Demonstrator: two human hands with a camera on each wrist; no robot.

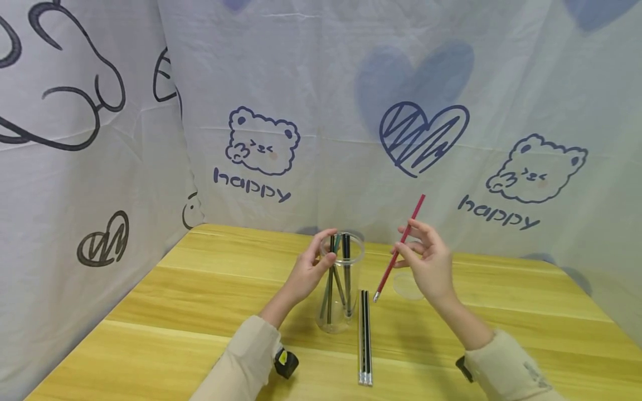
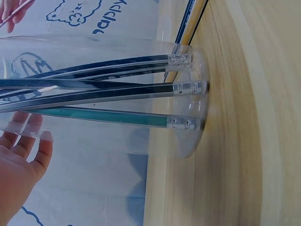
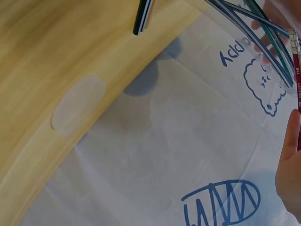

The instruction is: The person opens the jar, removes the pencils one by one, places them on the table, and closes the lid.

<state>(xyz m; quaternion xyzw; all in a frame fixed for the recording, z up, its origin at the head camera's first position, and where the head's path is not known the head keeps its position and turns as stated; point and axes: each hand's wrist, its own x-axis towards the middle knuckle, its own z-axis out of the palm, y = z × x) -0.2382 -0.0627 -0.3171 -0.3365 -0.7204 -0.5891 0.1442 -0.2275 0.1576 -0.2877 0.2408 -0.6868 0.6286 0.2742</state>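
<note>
Head view: left hand grips the jar, right hand pinches the red pencil, which might knock the jar over if swung low.

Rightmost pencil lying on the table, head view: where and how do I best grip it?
Probably pinch the rightmost pencil across its middle, coming from above and the right: it lies flat, its long right side exposed, while the other pencils and the clear cup crowd its left.
</note>
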